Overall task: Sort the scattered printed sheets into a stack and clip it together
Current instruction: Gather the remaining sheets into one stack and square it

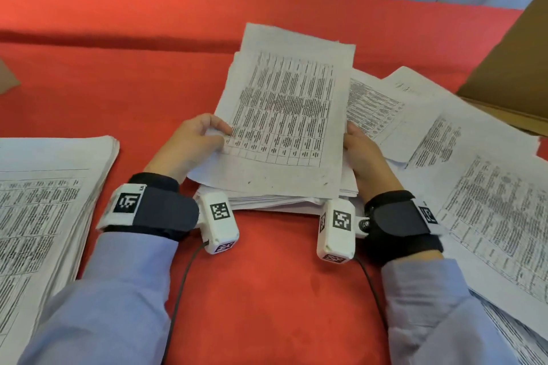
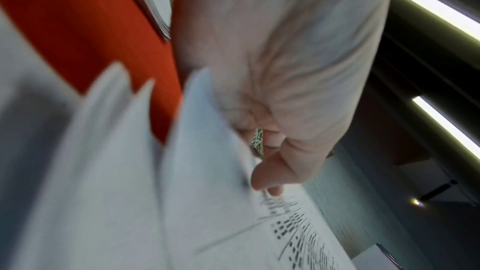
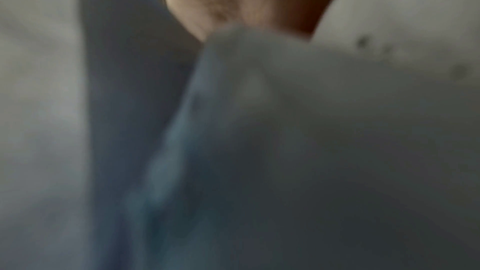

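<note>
We see a red tablecloth [image 1: 118, 74] covering the whole work surface. At 9 o'clock on it lies a thick pile of printed sheets [image 1: 44, 201], squared up and untouched. From 3 to 5 o'clock, loose printed sheets [image 1: 489, 192] lie fanned over one another, and a brown cardboard box [image 1: 510, 68] stands at 2 o'clock, just beyond them. At the centre sits the stack being gathered [image 1: 275, 198], its upper sheets raised off the cloth while its near edge rests down. The top sheet [image 1: 284, 109], printed with a table, tilts up toward 12 o'clock. Our left hand [image 1: 192, 142] grips the stack's 9 o'clock edge, thumb curled over the printed face and fingers behind; the left wrist view shows the same pinch on the paper. Our right hand [image 1: 364, 154] is at the 3 o'clock edge with its fingers hidden behind the sheets, and the right wrist view is too blurred, so we cannot tell its grip.
</note>
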`<state>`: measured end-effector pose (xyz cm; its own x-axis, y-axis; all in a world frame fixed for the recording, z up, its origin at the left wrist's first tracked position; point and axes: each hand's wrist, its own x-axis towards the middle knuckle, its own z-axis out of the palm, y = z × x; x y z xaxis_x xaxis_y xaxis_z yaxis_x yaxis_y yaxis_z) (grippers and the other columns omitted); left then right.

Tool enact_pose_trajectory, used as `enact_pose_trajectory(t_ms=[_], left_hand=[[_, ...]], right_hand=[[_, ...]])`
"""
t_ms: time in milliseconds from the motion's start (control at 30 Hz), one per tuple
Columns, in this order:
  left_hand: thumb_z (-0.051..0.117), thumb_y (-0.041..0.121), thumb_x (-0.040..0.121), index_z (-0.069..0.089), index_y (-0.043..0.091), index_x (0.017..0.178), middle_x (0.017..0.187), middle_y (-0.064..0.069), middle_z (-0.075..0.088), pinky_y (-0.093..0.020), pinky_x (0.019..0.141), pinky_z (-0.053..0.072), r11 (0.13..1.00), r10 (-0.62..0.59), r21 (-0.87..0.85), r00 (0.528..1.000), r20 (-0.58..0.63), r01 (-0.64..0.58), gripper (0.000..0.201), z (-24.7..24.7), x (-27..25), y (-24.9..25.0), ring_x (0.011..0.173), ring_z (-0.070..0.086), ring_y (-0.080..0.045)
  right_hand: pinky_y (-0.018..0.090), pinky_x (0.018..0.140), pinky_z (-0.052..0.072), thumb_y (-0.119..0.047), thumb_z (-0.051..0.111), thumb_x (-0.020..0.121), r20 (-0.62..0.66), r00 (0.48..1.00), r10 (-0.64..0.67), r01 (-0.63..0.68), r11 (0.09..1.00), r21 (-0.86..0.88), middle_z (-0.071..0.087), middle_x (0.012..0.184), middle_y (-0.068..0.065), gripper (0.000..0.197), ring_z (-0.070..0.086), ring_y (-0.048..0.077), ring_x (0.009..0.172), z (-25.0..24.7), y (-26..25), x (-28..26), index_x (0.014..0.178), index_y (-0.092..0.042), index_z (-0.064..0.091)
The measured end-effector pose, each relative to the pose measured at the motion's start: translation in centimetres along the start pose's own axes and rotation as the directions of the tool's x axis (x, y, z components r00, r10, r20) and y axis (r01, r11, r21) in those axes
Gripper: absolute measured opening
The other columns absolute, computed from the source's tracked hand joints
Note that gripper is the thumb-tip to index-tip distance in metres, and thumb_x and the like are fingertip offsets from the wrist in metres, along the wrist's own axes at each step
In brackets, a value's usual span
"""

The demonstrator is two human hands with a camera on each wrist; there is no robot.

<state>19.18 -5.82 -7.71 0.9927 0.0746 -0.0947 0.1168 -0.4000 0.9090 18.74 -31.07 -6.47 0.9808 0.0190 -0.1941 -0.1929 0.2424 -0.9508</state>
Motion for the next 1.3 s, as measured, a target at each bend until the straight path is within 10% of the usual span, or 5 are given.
enact_pose_trajectory(t_ms=[200, 433, 967, 1167, 1300], left_hand=[[0.071, 0.056, 0.07, 0.048, 0.029, 0.125, 0.124, 0.002, 0.058, -0.042, 0.099, 0.044, 0.94, -0.231, -0.267, 0.972, -0.04, 0.212, 0.065, -0.9, 0.3, -0.6, 0.111, 0.057, -0.02], [0.05, 0.002, 0.093, 0.053, 0.01, 0.122, 0.11, -0.009, 0.067, -0.031, 0.065, 0.06, 0.881, -0.087, -0.464, 0.996, 0.037, 0.094, 0.03, 0.4, -0.8, 0.8, 0.09, 0.067, -0.021], [0.046, -0.003, 0.094, 0.049, 0.014, 0.126, 0.114, -0.006, 0.065, -0.037, 0.071, 0.055, 0.66, -0.274, -0.747, 0.951, -0.146, 0.075, 0.037, -0.9, 0.4, -1.1, 0.099, 0.065, -0.021], [0.044, -0.004, 0.094, 0.05, 0.01, 0.131, 0.119, -0.009, 0.064, -0.031, 0.065, 0.056, 0.643, -0.276, -0.759, 0.955, -0.112, 0.097, 0.04, -0.5, 0.5, -0.7, 0.096, 0.066, -0.021], [0.046, -0.004, 0.091, 0.051, 0.006, 0.124, 0.109, -0.011, 0.066, -0.028, 0.056, 0.056, 0.654, -0.294, -0.746, 0.951, -0.099, 0.125, 0.035, -0.3, 0.1, -0.5, 0.087, 0.067, -0.021]], right_hand=[[0.016, 0.046, 0.052, -0.006, 0.043, 0.1, -0.012, 1.0, -0.018, 0.018, 1.0, -0.014, 0.075, 0.07, -0.011, 0.025, 0.071, 0.004, 0.06, 0.3, -0.2, -0.4, 0.114, -0.016, 0.061], [0.025, 0.081, 0.056, -0.067, 0.027, 0.093, -0.046, 0.999, 0.011, -0.016, 0.995, -0.1, 0.072, 0.108, -0.009, 0.061, 0.07, 0.01, 0.095, 0.6, 0.1, -0.1, 0.121, -0.026, 0.062], [0.051, 0.116, 0.02, -0.019, 0.059, 0.085, -0.262, 0.94, -0.221, -0.044, 0.68, -0.732, 0.058, 0.131, 0.011, 0.025, 0.032, 0.029, 0.14, -2.2, 0.7, 1.4, 0.066, -0.006, 0.068], [0.053, 0.118, -0.009, -0.02, 0.039, 0.095, -0.37, 0.92, -0.125, -0.266, 0.495, -0.827, 0.012, 0.162, 0.006, 0.029, -0.008, 0.032, 0.148, -2.5, 0.1, 1.9, 0.108, -0.014, 0.065], [0.054, 0.117, -0.005, -0.005, 0.033, 0.092, -0.375, 0.897, -0.234, -0.201, 0.54, -0.817, 0.041, 0.15, 0.01, 0.041, 0.02, 0.029, 0.145, -2.5, 0.3, 2.0, 0.123, -0.011, 0.06]])
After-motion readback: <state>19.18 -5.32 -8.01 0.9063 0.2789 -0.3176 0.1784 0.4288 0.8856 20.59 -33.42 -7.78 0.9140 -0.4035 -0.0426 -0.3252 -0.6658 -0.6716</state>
